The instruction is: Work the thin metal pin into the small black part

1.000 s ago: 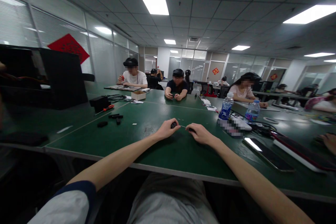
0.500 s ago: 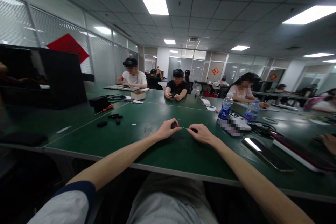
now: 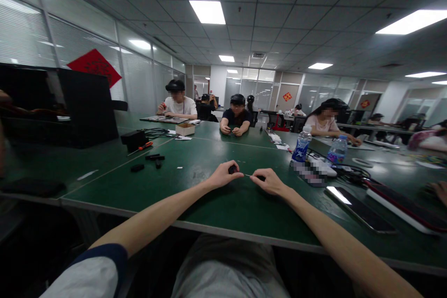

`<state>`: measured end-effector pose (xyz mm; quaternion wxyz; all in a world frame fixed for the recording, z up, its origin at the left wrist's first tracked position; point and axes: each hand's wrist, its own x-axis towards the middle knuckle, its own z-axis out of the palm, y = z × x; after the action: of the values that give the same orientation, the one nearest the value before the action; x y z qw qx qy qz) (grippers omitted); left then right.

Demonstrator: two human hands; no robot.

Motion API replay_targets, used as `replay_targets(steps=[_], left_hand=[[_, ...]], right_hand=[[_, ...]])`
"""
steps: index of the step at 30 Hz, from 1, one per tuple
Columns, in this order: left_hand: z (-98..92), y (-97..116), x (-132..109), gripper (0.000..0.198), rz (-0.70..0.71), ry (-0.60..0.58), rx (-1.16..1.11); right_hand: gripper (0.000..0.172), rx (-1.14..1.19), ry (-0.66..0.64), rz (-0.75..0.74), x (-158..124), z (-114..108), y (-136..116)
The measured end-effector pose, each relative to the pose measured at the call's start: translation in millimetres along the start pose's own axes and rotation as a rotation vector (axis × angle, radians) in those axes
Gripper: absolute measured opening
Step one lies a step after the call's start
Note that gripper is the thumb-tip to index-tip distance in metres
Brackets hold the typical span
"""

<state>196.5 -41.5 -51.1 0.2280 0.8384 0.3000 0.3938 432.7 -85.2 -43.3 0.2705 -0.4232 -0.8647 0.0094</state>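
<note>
Above the green table (image 3: 209, 205), my left hand (image 3: 222, 175) is closed around a small black part (image 3: 232, 168) with a rounded end, mostly hidden by the fingers. My right hand (image 3: 270, 182) grips what looks like a small screwdriver (image 3: 260, 178) with a dark handle. Its thin metal shaft points left at the black part, in the narrow gap between my hands. Whether the tip touches the part is too small to tell. Left of my hands lie several loose black pieces (image 3: 154, 157) and a black oval piece (image 3: 137, 167).
An orange-handled screwdriver (image 3: 145, 145) lies by a black box (image 3: 134, 140) and cables. A small carton (image 3: 185, 129) stands farther back. On the right are two bottles (image 3: 301, 145), a phone (image 3: 361, 209) and a red-edged case (image 3: 401, 205). Co-workers (image 3: 236, 116) sit around the table.
The whole view has shifted slightly, so things appear a little lower. Both hands keep the same grip and stay in nearly the same place.
</note>
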Motion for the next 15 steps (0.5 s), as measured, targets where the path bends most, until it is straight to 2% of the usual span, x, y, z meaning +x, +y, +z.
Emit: replay_targets(steps=[9,15], left_hand=[[1.0,-6.2,3.6,0.044,-0.041,-0.002,-0.114],[0.7,-3.0,1.9,0.045,-0.074,-0.022,-0.165]], right_hand=[[0.029,-0.087,0.04,-0.071,-0.7,-3.2,-5.2],[0.028,-0.205,0.034,-0.114,-2.2,-6.0,-7.7]])
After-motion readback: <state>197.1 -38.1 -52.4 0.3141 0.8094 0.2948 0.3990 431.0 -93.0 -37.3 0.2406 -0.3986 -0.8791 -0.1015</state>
